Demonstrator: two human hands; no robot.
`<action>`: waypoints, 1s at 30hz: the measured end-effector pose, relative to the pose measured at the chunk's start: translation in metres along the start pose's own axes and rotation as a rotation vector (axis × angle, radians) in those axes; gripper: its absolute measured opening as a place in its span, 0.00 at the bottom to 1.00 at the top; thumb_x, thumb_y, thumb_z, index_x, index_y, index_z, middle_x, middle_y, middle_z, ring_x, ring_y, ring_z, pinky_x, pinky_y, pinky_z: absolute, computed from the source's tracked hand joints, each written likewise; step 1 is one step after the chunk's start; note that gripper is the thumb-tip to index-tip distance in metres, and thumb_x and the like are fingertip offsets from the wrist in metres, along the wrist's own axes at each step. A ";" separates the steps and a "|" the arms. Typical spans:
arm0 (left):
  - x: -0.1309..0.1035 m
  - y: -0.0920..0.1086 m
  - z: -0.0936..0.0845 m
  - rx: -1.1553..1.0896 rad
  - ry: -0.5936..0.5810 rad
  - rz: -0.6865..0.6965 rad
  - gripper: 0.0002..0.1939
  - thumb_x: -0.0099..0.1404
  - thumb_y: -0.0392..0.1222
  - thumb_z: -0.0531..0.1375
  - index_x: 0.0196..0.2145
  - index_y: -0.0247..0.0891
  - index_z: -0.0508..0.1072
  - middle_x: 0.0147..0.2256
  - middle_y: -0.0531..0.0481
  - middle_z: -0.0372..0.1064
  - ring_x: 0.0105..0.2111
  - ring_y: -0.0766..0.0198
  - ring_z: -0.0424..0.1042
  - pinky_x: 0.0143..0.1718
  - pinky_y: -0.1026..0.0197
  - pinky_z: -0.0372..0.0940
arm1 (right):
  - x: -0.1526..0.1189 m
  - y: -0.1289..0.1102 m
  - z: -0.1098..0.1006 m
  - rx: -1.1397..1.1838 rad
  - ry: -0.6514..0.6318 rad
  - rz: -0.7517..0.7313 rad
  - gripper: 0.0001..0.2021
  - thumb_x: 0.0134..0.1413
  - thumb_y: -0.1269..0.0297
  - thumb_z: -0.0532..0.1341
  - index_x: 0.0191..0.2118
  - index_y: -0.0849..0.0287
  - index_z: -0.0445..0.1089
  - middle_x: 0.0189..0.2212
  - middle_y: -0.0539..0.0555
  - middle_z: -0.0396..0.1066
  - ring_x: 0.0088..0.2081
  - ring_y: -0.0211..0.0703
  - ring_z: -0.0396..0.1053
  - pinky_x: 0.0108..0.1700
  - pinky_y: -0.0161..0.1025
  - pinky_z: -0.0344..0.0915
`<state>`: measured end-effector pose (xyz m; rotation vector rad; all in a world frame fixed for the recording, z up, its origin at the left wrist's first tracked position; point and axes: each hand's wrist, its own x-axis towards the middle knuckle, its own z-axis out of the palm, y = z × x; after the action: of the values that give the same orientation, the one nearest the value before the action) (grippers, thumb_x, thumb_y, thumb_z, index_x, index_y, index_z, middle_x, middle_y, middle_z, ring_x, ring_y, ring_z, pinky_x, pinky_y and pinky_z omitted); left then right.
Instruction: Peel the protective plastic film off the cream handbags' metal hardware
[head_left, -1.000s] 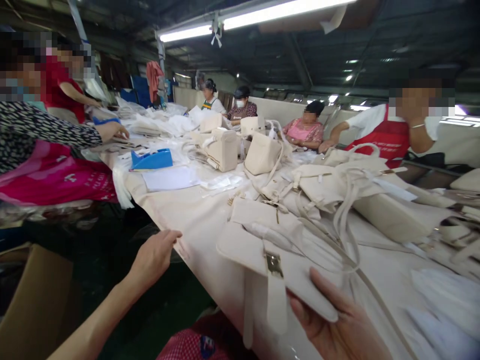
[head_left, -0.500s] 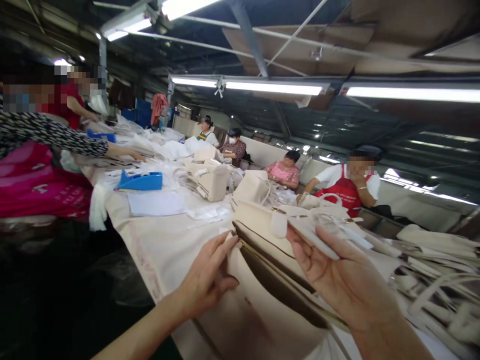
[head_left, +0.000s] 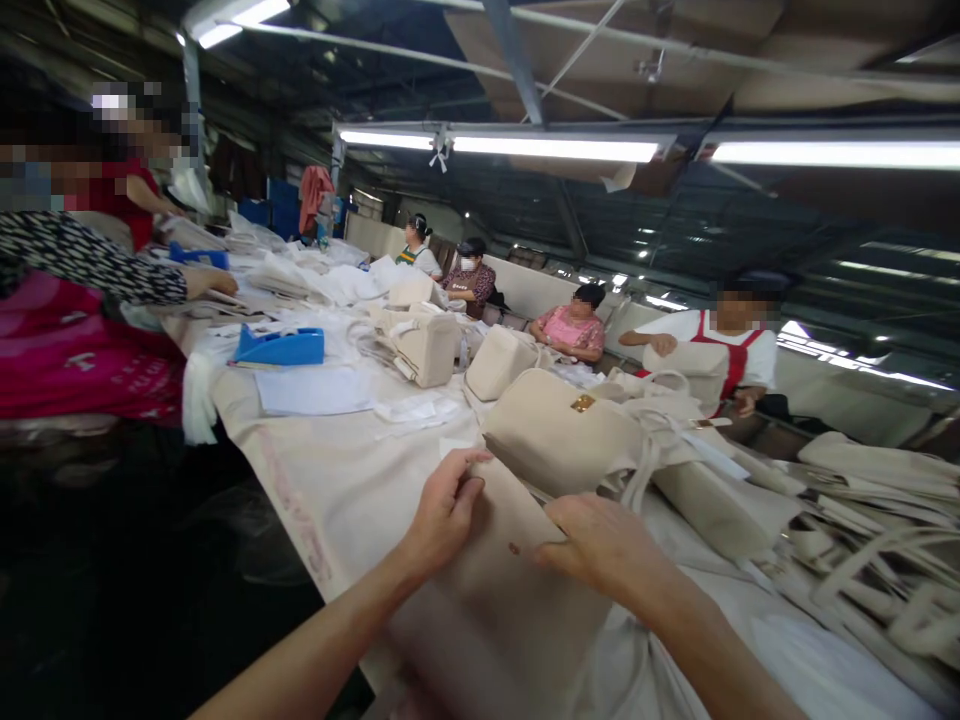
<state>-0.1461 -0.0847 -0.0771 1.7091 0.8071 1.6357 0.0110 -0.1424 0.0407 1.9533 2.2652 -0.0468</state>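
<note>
A cream bag [head_left: 517, 600] lies at the table's near edge, a small metal fitting on its front. My left hand [head_left: 446, 510] pinches the bag's upper left corner between thumb and fingers. Farther right, my right hand [head_left: 592, 545] grips the top edge, thumb on the front face and fingers over the far side. The bag's opening is not visible now. Just beyond it rests another cream bag [head_left: 562, 430] with a gold clasp on its flap.
A blue tape dispenser [head_left: 281, 346] and white paper [head_left: 311, 390] lie at the left on the cloth-covered table [head_left: 330, 470]. Cream bags and straps [head_left: 870, 560] are heaped at the right. Several people stand or sit around the table; a patterned sleeve [head_left: 90, 255] reaches in at left.
The near bag's top has closed, and its flap no longer stands raised. My right hand has turned from palm up to gripping the top edge. The person at right now holds a cream bag.
</note>
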 end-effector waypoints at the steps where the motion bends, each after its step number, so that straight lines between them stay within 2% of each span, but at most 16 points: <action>1: 0.001 0.000 0.001 0.001 0.000 0.004 0.16 0.64 0.31 0.52 0.47 0.42 0.69 0.43 0.48 0.71 0.45 0.59 0.68 0.50 0.55 0.62 | 0.002 -0.005 -0.003 -0.074 -0.005 -0.015 0.06 0.47 0.62 0.64 0.25 0.58 0.74 0.29 0.59 0.77 0.34 0.52 0.73 0.33 0.40 0.59; 3: 0.001 -0.001 -0.002 0.033 -0.002 0.049 0.17 0.64 0.30 0.52 0.48 0.42 0.68 0.45 0.46 0.69 0.47 0.58 0.67 0.51 0.54 0.61 | 0.006 -0.009 -0.005 -0.055 0.004 -0.120 0.06 0.47 0.62 0.63 0.26 0.59 0.74 0.30 0.59 0.77 0.35 0.51 0.72 0.34 0.40 0.59; 5: -0.006 0.000 -0.007 0.122 0.030 0.133 0.20 0.62 0.29 0.53 0.50 0.41 0.68 0.49 0.44 0.65 0.51 0.55 0.64 0.54 0.51 0.59 | 0.009 -0.007 -0.003 0.133 -0.013 -0.227 0.06 0.46 0.63 0.62 0.28 0.59 0.73 0.30 0.55 0.76 0.33 0.47 0.71 0.33 0.37 0.59; 7: -0.021 0.003 -0.014 0.188 0.044 0.202 0.20 0.60 0.28 0.54 0.48 0.41 0.69 0.49 0.43 0.62 0.51 0.54 0.62 0.53 0.51 0.59 | 0.010 0.000 0.002 0.372 -0.084 -0.228 0.06 0.43 0.64 0.61 0.29 0.58 0.73 0.27 0.50 0.74 0.30 0.41 0.68 0.30 0.34 0.59; 9: -0.040 0.007 -0.017 0.144 -0.048 0.163 0.16 0.59 0.26 0.55 0.43 0.41 0.70 0.45 0.45 0.62 0.46 0.58 0.64 0.49 0.55 0.61 | 0.009 0.007 0.007 0.538 -0.155 -0.196 0.08 0.42 0.66 0.60 0.32 0.58 0.73 0.27 0.48 0.73 0.29 0.39 0.66 0.28 0.32 0.58; 11: -0.057 0.011 -0.016 0.009 -0.177 0.032 0.15 0.56 0.25 0.57 0.38 0.41 0.69 0.41 0.49 0.63 0.42 0.61 0.65 0.45 0.59 0.61 | 0.007 0.010 0.012 0.591 -0.182 -0.193 0.10 0.41 0.67 0.59 0.33 0.59 0.73 0.27 0.47 0.72 0.29 0.38 0.65 0.29 0.32 0.58; 14: -0.070 0.015 -0.008 -0.161 -0.209 -0.158 0.16 0.51 0.25 0.61 0.35 0.40 0.67 0.40 0.51 0.64 0.43 0.60 0.64 0.46 0.60 0.60 | 0.003 0.006 0.017 0.509 -0.137 -0.178 0.08 0.40 0.68 0.59 0.31 0.60 0.71 0.26 0.48 0.70 0.29 0.38 0.63 0.29 0.32 0.56; 17: -0.072 0.015 0.002 -0.225 -0.172 -0.218 0.13 0.51 0.27 0.62 0.33 0.40 0.67 0.40 0.50 0.63 0.43 0.59 0.63 0.46 0.59 0.59 | -0.002 -0.002 0.020 0.394 -0.082 -0.164 0.06 0.40 0.68 0.58 0.29 0.59 0.69 0.26 0.49 0.70 0.29 0.39 0.64 0.29 0.33 0.55; 20: -0.071 0.013 0.010 -0.240 -0.132 -0.214 0.08 0.54 0.29 0.61 0.29 0.39 0.67 0.37 0.50 0.64 0.41 0.59 0.63 0.44 0.59 0.60 | -0.005 -0.006 0.022 0.331 -0.036 -0.172 0.04 0.41 0.68 0.58 0.28 0.58 0.67 0.28 0.51 0.71 0.31 0.41 0.65 0.32 0.35 0.56; 24: -0.071 0.014 0.012 -0.225 -0.118 -0.195 0.07 0.55 0.30 0.61 0.24 0.39 0.68 0.35 0.50 0.64 0.39 0.59 0.64 0.43 0.58 0.61 | -0.005 -0.002 0.027 0.312 -0.022 -0.198 0.02 0.43 0.67 0.58 0.27 0.57 0.66 0.28 0.51 0.71 0.31 0.42 0.65 0.33 0.36 0.57; 30: -0.067 0.014 0.010 -0.034 -0.207 -0.066 0.07 0.59 0.31 0.57 0.25 0.39 0.67 0.35 0.47 0.65 0.40 0.58 0.65 0.44 0.56 0.62 | 0.000 -0.001 0.033 0.275 -0.043 -0.193 0.05 0.44 0.67 0.58 0.31 0.59 0.69 0.27 0.52 0.71 0.29 0.42 0.64 0.32 0.37 0.56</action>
<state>-0.1391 -0.1467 -0.1069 1.7734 0.7231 1.3941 0.0134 -0.1464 0.0083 1.8198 2.5241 -0.4403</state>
